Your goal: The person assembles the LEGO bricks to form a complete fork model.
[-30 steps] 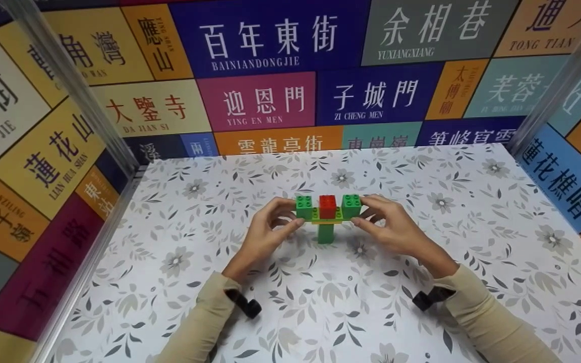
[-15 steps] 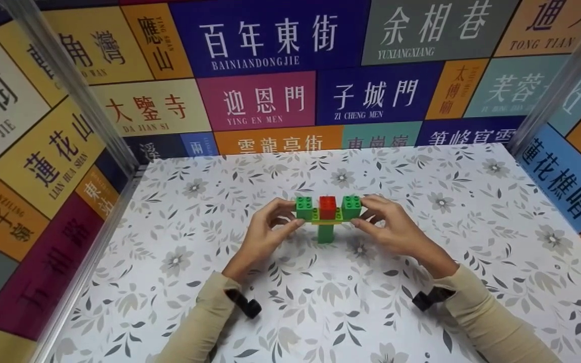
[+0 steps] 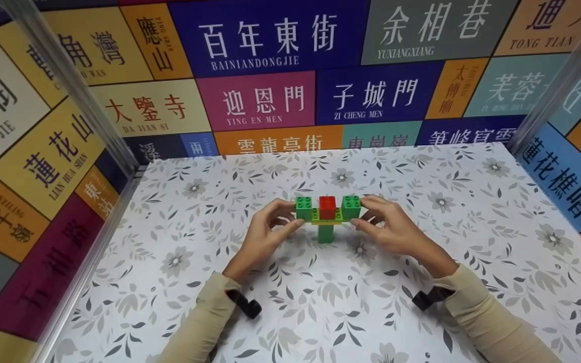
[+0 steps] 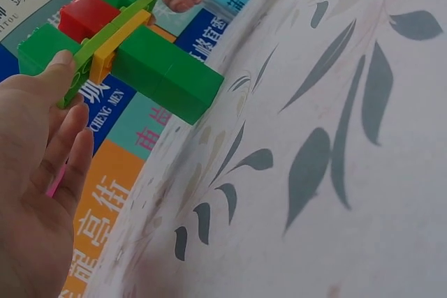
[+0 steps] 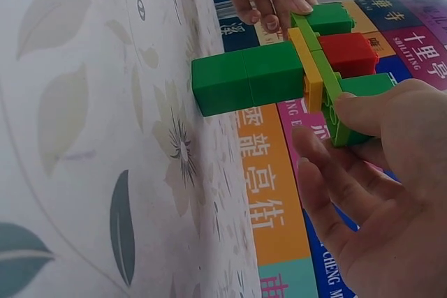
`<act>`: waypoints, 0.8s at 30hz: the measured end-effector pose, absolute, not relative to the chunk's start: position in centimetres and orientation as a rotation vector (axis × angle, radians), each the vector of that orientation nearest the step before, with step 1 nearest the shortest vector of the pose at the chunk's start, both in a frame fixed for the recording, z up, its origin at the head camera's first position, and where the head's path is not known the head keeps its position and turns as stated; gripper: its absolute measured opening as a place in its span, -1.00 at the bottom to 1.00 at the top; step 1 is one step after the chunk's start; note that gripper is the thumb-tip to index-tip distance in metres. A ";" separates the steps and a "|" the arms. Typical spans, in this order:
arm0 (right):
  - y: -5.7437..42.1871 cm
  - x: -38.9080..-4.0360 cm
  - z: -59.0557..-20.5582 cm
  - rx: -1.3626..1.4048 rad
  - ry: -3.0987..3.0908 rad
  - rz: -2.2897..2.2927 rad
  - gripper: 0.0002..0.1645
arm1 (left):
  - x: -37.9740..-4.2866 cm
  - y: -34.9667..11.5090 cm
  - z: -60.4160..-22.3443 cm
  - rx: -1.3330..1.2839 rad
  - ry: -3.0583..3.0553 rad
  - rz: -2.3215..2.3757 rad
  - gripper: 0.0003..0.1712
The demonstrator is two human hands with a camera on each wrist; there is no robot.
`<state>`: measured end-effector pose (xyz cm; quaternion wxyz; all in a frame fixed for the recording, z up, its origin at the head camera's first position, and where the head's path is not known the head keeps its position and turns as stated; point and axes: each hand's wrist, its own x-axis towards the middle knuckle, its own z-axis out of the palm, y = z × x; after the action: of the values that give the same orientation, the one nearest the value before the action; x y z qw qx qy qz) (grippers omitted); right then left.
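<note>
A T-shaped toy-brick build stands upright on the table in front of me. Its stem is made of stacked green bricks (image 5: 248, 78), topped by a thin yellow plate (image 4: 112, 47) and a longer light-green plate (image 5: 318, 68). On that plate sit a red brick (image 3: 327, 207) in the middle and a green brick at each end. My left hand (image 3: 269, 229) pinches the left end, thumb at the front and fingers behind the left green brick (image 3: 303, 207). At the other end, my right hand (image 3: 394, 229) pinches around the right green brick (image 3: 351, 206) likewise.
The table (image 3: 321, 312) has a white cover printed with grey leaves and flowers. Colourful panels with Chinese lettering (image 3: 270, 40) rise behind it and at the sides. Clear strips (image 3: 83, 91) run along the corners. Black straps with small cameras (image 3: 245, 304) circle both wrists.
</note>
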<state>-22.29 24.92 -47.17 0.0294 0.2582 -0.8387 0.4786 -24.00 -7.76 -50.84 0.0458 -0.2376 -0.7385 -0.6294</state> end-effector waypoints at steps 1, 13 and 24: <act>24.9 -22.3 -47.2 0.794 -2.589 1.482 -0.54 | -24.0 -7.8 -50.8 -0.724 -2.258 -1.917 -0.61; 25.0 -22.2 -47.0 0.762 -2.603 1.393 -0.49 | -23.9 -8.1 -50.5 -0.752 -2.287 -1.861 -0.58; 25.0 -22.3 -47.4 0.713 -2.575 1.376 -0.35 | -24.1 -8.1 -50.4 -0.730 -2.263 -1.842 -0.58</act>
<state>-22.32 24.99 -47.38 0.0679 0.2368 -0.8548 0.4568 -24.05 -8.08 -50.39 0.0668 -0.2422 -0.7508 -0.6109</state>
